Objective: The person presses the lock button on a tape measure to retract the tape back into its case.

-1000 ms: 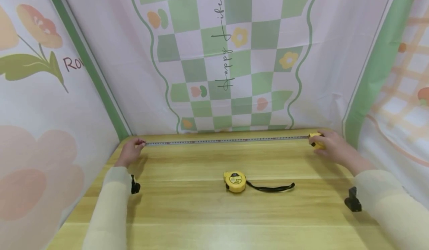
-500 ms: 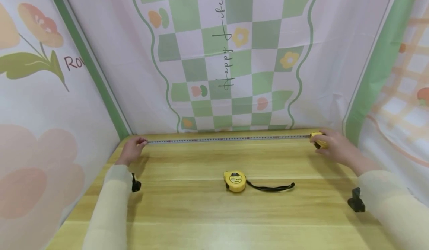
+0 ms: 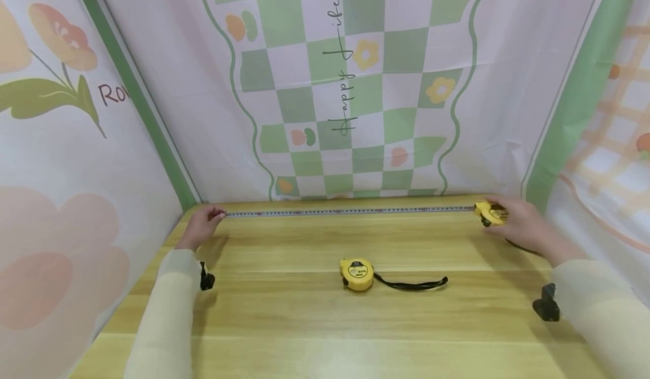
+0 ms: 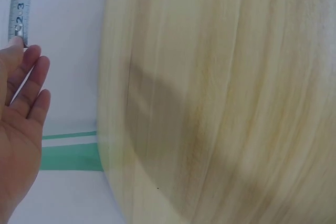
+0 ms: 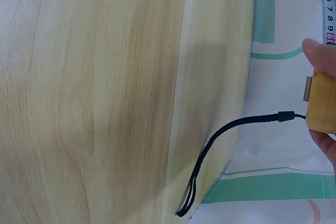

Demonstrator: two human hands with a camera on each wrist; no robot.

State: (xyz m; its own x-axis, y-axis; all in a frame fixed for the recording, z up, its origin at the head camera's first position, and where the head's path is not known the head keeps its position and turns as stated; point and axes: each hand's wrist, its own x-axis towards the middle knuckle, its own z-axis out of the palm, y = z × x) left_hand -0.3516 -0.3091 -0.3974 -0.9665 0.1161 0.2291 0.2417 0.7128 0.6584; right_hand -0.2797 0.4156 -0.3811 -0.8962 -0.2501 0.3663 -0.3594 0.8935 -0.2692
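Note:
My left hand (image 3: 203, 225) pinches the hook end of a metal tape blade (image 3: 350, 212) between thumb and finger. In the left wrist view the numbers on the blade (image 4: 21, 3) start right beyond the thumb. The blade stretches straight across the back of the table to a yellow tape measure (image 3: 490, 214). My right hand (image 3: 525, 227) grips that case from its right side, so part of it is hidden. Its black wrist strap (image 5: 226, 129) hangs down in the right wrist view. A second yellow tape measure (image 3: 357, 276) lies on the table between the hands, nearer to me.
The second tape measure's black strap (image 3: 413, 284) trails to its right on the wooden table (image 3: 284, 322). Patterned cloth (image 3: 350, 86) hangs behind the table's back edge, with more cloth at both sides. A small black device (image 3: 206, 277) is on each wrist.
My right hand has shifted slightly right and turned, showing more of the tape measure's face and a bit of its strap. The left hand keeps its pinch. The tape measure on the table stays put.

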